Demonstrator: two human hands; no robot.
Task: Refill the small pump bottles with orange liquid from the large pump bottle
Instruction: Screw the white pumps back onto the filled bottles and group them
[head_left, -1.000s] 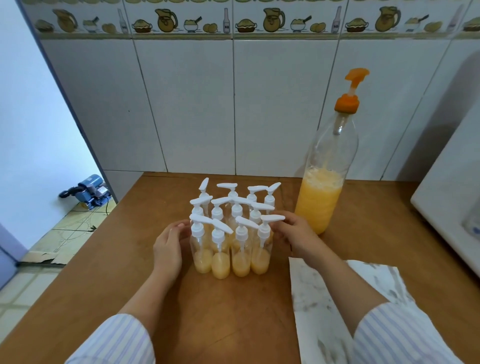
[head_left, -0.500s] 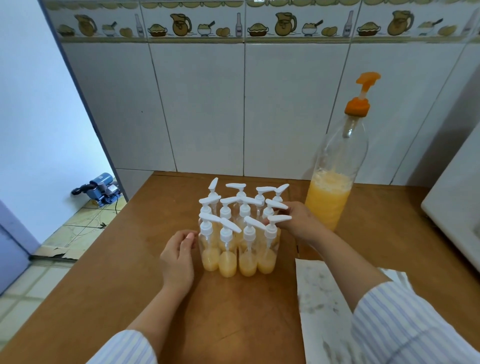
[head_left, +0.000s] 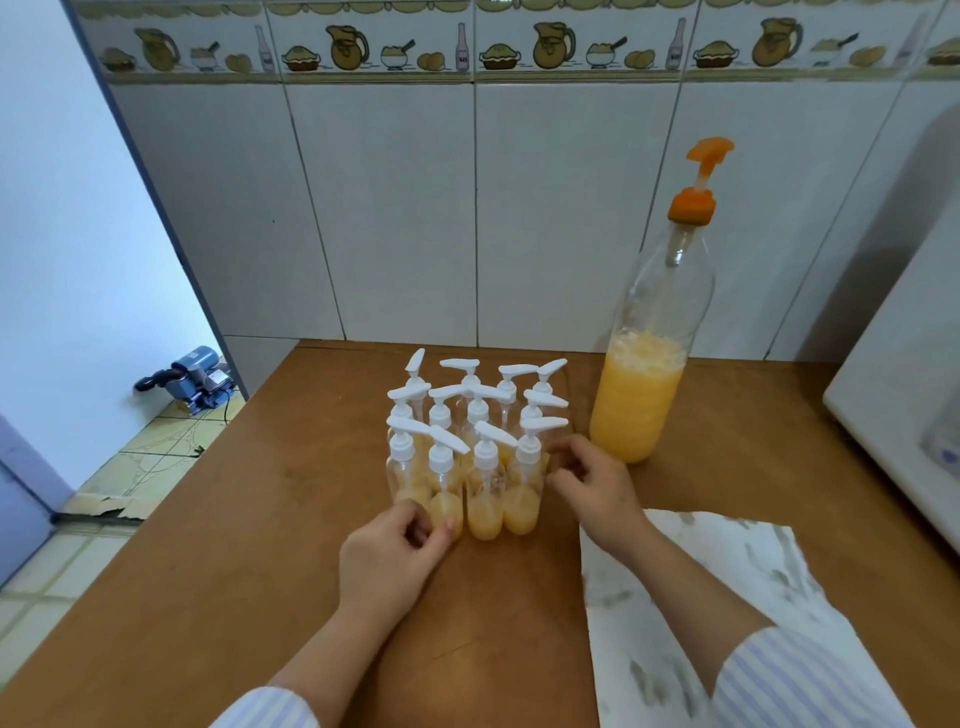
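Picking a small bottle to refill

Left hand (head_left: 387, 558) curls at the front-left clear small pump bottle (head_left: 402, 480) — whether it grips, I cannot tell; right hand (head_left: 592, 480), loosely curled, holds nothing beside the cluster. Next: carry one bottle under the orange-capped large pump bottle (head_left: 644, 364) near the brown wooden table's (head_left: 234, 545) far edge.

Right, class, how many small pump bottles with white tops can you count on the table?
12 small bottles, packed in three rows of four, left of the big bottle: front, middle and back. Rear ones show mostly pumps, so more may hide.
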